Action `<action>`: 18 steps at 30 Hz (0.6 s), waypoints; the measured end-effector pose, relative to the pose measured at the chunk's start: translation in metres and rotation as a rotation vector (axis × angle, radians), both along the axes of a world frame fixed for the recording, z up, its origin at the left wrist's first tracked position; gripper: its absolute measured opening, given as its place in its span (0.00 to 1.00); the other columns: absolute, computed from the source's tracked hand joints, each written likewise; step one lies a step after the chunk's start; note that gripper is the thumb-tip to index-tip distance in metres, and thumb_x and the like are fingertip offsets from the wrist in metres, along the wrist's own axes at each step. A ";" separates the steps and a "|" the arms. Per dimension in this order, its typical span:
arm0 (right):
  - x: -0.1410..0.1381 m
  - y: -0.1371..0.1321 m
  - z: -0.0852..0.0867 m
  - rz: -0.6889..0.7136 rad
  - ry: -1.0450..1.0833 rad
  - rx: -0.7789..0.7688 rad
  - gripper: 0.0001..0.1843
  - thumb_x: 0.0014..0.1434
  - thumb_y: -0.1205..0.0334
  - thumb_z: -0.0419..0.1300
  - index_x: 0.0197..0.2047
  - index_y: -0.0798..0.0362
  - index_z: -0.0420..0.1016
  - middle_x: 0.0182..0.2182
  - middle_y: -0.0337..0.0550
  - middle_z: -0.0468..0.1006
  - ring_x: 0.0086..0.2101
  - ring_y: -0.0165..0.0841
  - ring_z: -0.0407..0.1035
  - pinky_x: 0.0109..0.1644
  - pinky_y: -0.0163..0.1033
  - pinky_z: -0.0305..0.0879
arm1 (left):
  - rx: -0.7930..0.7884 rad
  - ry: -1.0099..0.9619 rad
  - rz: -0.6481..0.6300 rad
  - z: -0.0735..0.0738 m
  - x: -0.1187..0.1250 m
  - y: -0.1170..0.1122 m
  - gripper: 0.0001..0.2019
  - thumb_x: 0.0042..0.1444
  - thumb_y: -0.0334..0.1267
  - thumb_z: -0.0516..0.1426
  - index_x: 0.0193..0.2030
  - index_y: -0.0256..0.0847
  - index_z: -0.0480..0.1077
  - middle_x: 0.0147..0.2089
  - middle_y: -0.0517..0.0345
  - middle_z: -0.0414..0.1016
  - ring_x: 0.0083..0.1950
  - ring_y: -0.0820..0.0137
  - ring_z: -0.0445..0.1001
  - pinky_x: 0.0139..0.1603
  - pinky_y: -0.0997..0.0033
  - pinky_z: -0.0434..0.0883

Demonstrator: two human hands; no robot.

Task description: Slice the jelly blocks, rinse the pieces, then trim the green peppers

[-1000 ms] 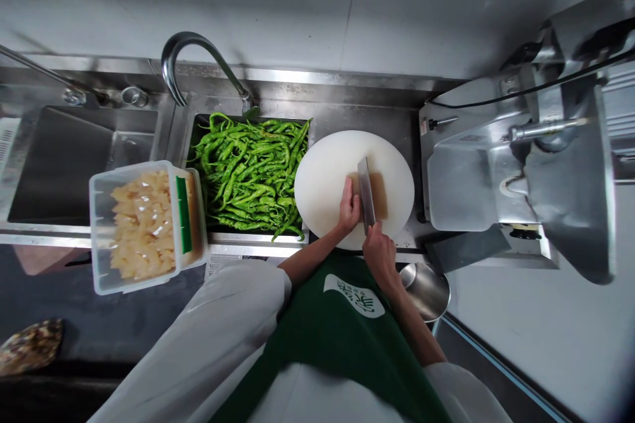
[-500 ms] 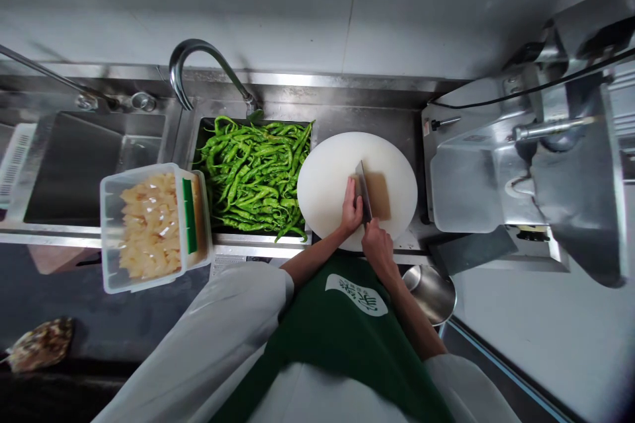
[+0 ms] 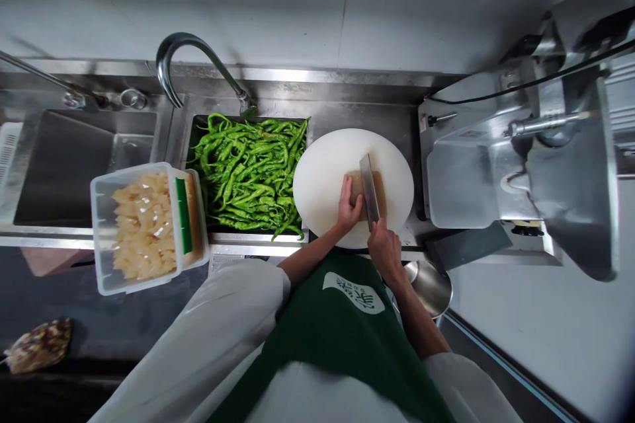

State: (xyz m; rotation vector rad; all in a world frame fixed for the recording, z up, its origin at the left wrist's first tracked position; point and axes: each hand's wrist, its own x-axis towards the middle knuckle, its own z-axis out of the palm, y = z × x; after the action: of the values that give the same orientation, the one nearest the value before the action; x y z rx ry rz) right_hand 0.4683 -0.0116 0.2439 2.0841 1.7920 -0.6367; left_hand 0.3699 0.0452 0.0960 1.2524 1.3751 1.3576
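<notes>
A round white cutting board (image 3: 322, 172) lies on the steel counter in front of me. On it rests a flat pale-brown translucent slab (image 3: 356, 184). My left hand (image 3: 348, 206) presses on the slab's left part with curled fingers. My right hand (image 3: 384, 250) is closed round the handle of a cleaver (image 3: 369, 190), whose blade runs across the slab just right of my left fingers.
A sink basin full of long green peppers (image 3: 248, 168) sits left of the board under a curved tap (image 3: 188, 56). A clear tub of pale cut pieces (image 3: 143, 225) stands further left. A metal slicing machine (image 3: 516, 158) fills the right. A steel bowl (image 3: 430, 285) sits below the counter edge.
The cleaver has shifted slightly right across the slab between frames, and my right hand moved with it. My left hand stays pressed on the slab.
</notes>
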 end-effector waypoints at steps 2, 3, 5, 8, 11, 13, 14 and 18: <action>0.001 0.000 -0.001 0.007 -0.007 -0.002 0.18 0.79 0.61 0.40 0.55 0.58 0.67 0.38 0.54 0.83 0.40 0.42 0.80 0.41 0.39 0.63 | -0.003 0.005 -0.001 0.000 0.000 0.000 0.36 0.71 0.57 0.51 0.80 0.45 0.50 0.83 0.50 0.43 0.83 0.56 0.44 0.84 0.49 0.44; 0.002 0.000 -0.001 0.008 -0.010 -0.003 0.18 0.79 0.61 0.39 0.55 0.58 0.67 0.38 0.55 0.83 0.40 0.42 0.80 0.41 0.40 0.63 | -0.006 0.005 -0.002 0.000 0.000 0.001 0.37 0.71 0.58 0.51 0.80 0.45 0.50 0.83 0.49 0.42 0.83 0.56 0.44 0.84 0.48 0.44; 0.002 0.001 -0.004 0.009 -0.012 -0.007 0.18 0.79 0.60 0.39 0.55 0.58 0.67 0.38 0.55 0.83 0.40 0.43 0.80 0.42 0.40 0.64 | -0.016 0.006 -0.007 -0.001 0.000 0.001 0.37 0.71 0.59 0.51 0.80 0.45 0.49 0.83 0.49 0.42 0.83 0.55 0.43 0.84 0.47 0.44; -0.002 0.005 -0.011 0.004 -0.003 -0.029 0.18 0.78 0.60 0.40 0.56 0.59 0.67 0.41 0.56 0.83 0.42 0.43 0.80 0.44 0.40 0.64 | -0.033 0.021 -0.011 -0.002 0.000 0.002 0.38 0.70 0.60 0.51 0.80 0.45 0.50 0.83 0.49 0.43 0.83 0.55 0.42 0.83 0.46 0.44; -0.005 0.012 -0.016 0.001 0.018 -0.080 0.19 0.78 0.62 0.39 0.57 0.60 0.67 0.43 0.58 0.83 0.45 0.44 0.80 0.46 0.41 0.65 | -0.038 0.038 -0.013 -0.003 0.000 0.003 0.38 0.70 0.62 0.50 0.80 0.45 0.51 0.83 0.48 0.43 0.83 0.55 0.43 0.83 0.46 0.45; -0.004 0.013 -0.015 0.008 0.032 -0.092 0.19 0.78 0.62 0.39 0.58 0.60 0.67 0.43 0.58 0.83 0.45 0.44 0.80 0.47 0.41 0.65 | -0.040 0.044 -0.025 -0.002 0.000 0.003 0.38 0.70 0.62 0.50 0.79 0.45 0.51 0.83 0.47 0.43 0.83 0.54 0.43 0.83 0.46 0.46; -0.002 0.013 -0.012 0.011 0.033 -0.084 0.19 0.78 0.61 0.39 0.58 0.59 0.67 0.42 0.58 0.83 0.45 0.44 0.80 0.46 0.41 0.65 | -0.037 0.048 -0.026 -0.001 -0.001 0.003 0.38 0.70 0.61 0.51 0.79 0.45 0.51 0.83 0.47 0.43 0.83 0.53 0.43 0.82 0.46 0.46; 0.010 0.008 0.004 0.000 0.008 -0.016 0.21 0.78 0.59 0.38 0.58 0.59 0.67 0.39 0.56 0.83 0.41 0.44 0.80 0.43 0.40 0.64 | 0.022 0.117 0.021 0.003 -0.013 0.004 0.36 0.69 0.60 0.53 0.77 0.43 0.55 0.82 0.43 0.44 0.82 0.51 0.46 0.81 0.45 0.49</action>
State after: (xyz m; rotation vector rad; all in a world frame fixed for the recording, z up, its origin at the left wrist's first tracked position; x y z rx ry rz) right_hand 0.4788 -0.0040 0.2481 2.0737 1.7858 -0.6585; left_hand 0.3573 0.0491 0.0992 1.3539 1.4603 1.3352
